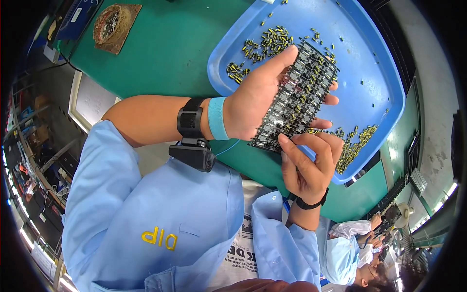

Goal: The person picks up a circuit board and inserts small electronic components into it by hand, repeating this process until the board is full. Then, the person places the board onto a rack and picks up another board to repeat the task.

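My left hand (253, 95) holds a dark panel of small circuit boards (297, 92) from beneath. The thumb lies along its far left edge, and fingertips show past its right edge. Grey metal parts and rows of small yellow-and-black components cover the panel. At its near end, my right hand (312, 163) has thumb and forefinger drawn together against the board. Whatever they pinch is too small or too hidden to name. Below the panel is a blue tray (389, 92) holding loose yellow-and-black capacitors, with one heap (272, 41) at its left and another (359, 146) at its near right.
A green tabletop (170, 53) carries the tray. A round, crusted dish on a brown square board (116, 27) sits at the far left. A camera device (194, 153) is strapped to my left wrist. Another person in light blue (343, 248) works at the lower right.
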A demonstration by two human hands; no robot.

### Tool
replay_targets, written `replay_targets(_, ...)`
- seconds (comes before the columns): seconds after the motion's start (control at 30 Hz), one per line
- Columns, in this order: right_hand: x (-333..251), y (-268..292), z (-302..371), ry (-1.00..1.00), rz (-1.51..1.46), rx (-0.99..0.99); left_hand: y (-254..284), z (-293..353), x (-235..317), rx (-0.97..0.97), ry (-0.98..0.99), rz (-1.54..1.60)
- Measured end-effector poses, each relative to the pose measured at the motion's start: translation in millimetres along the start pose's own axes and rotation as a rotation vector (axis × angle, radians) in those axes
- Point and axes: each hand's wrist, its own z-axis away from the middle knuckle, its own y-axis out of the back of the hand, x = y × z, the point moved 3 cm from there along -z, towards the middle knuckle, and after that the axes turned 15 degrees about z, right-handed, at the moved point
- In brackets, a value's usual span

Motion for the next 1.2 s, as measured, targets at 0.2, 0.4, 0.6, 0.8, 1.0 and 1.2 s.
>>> replay_targets(0.2,6,6,-4,-0.023,-0.110,-0.031,1,2,3,-0.047,0.047,0.072)
replay_targets(0.4,41,3,11,-0.482,-0.328,0.069,-8,0,6,-0.113,0.007,0.050)
replay_targets(0.6,53,-11,6,-0.344,-0.074,-0.276,-3,1,7,-0.089,0.030,0.023)
replay_targets(0.8,54,-10,11,-0.382,-0.115,-0.220,-2,-1,2,-0.060,0.026,-0.006)
replay_targets(1.0,55,-10,24,-0.729,-0.654,0.019,-7,0,3,-0.049,-0.005,0.055)
replay_targets(1.2,50,-8,20,-0.726,-0.903,0.046,-7,0,4,-0.055,-0.002,0.022)
